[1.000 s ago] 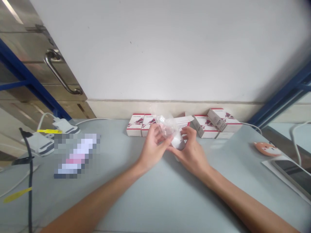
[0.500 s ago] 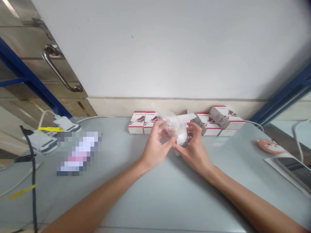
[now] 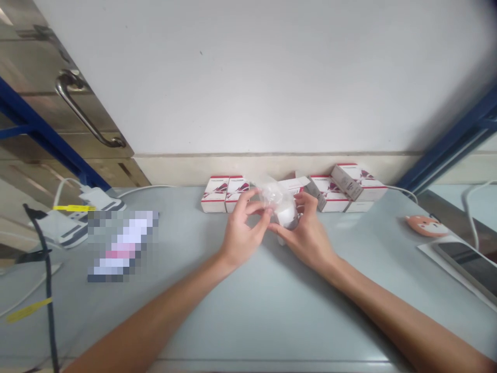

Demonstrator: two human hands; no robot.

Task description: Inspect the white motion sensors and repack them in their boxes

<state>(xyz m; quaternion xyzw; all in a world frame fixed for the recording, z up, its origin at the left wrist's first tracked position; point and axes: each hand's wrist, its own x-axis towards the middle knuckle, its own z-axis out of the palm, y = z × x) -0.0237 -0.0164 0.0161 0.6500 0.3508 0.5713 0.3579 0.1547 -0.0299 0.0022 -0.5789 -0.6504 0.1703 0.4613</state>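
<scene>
Close together over the table, both hands are closed on one small packet. My left hand pinches a crinkled clear plastic bag between thumb and fingers. Curled round the other side, my right hand grips a small white rounded item, which sits in or against the bag's lower end; its exact kind I cannot make out. Behind the hands stand two white and red boxes side by side. To their right, more such boxes are grouped, one small box lying tilted against them.
A phone with a blurred-out screen lies at left, near white power strips and a black cable. At right are an orange animal-faced case and another phone on white paper. A white wall rises behind the table.
The view has shifted slightly, so everything sits a little further left. Both hands keep their grip, and my left thumb has drawn slightly away from my right thumb.
</scene>
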